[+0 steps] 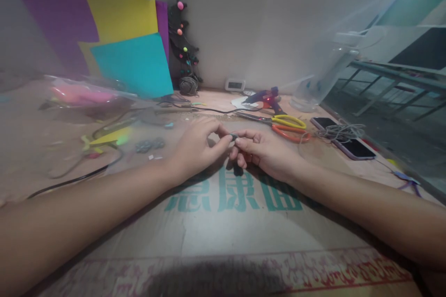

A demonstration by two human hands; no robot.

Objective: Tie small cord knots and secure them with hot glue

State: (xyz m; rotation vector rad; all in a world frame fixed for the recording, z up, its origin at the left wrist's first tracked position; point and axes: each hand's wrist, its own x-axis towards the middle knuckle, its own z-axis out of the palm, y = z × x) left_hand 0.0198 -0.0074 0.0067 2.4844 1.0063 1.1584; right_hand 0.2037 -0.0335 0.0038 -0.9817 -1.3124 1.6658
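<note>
Both my hands meet over the middle of a printed cardboard sheet (216,236). Between their fingertips is a small dark green piece (233,137), too small and too covered to name. My left hand (200,146) pinches it from the left with thumb and forefinger. On the other side my right hand (263,151) closes thumb and forefinger on it, its other fingers curled below. Just beyond the right hand lie scissors (287,123) with one yellow and one orange handle loop. Left of the left hand sit grey flower-like pieces (149,145).
Behind stand a glue gun (265,97) with a red light, a small white digital clock (235,84), a clear plastic container (313,83) and a dark ornament with pompoms (184,51). Coloured sheets (132,65) lean at left. Phones (353,148) under a coiled cable lie right.
</note>
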